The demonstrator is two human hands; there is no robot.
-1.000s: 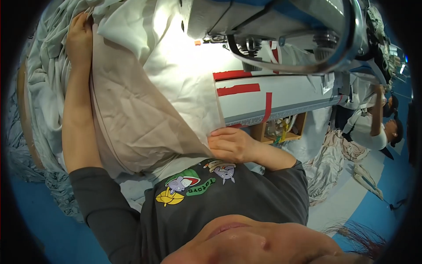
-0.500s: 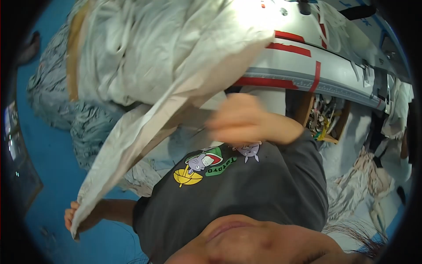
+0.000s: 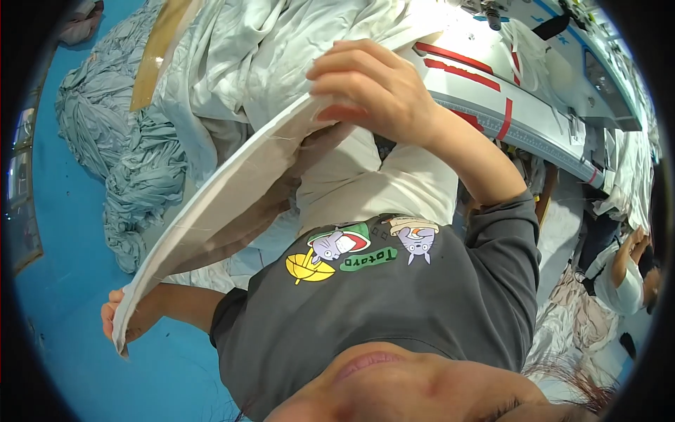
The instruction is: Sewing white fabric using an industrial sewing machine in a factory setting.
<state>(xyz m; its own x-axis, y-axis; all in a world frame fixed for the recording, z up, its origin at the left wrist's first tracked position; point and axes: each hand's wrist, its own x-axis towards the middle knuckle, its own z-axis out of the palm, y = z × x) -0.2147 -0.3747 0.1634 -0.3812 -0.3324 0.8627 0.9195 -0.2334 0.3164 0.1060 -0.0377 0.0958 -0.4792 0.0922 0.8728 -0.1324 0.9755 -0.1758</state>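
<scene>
A long pale cloth panel [image 3: 232, 165] stretches slantwise in front of my body, its upper edge drawn fairly straight. At the lower left, my left hand [image 3: 126, 314] has its fingers closed around the cloth's end. My right hand [image 3: 373, 91] is at the upper end of the panel, fingers bent over the cloth's edge and thumb below. Part of the fabric behind that thumb is hidden. Just beyond, a heap of whitish fabric [image 3: 281, 42] lies bunched on the work surface.
A white sewing-machine table [image 3: 534, 116] with red tape strips and a ruler along its edge extends to the right. Grey-blue cloth [image 3: 144, 176] hangs in folds at the left, beside a tan wooden edge [image 3: 156, 56]. Another person's arm [image 3: 622, 260] shows at far right.
My right hand has moved up and away from my chest onto the cloth's far end. The panel has shifted and pulled straighter. My left hand keeps hold, slightly higher.
</scene>
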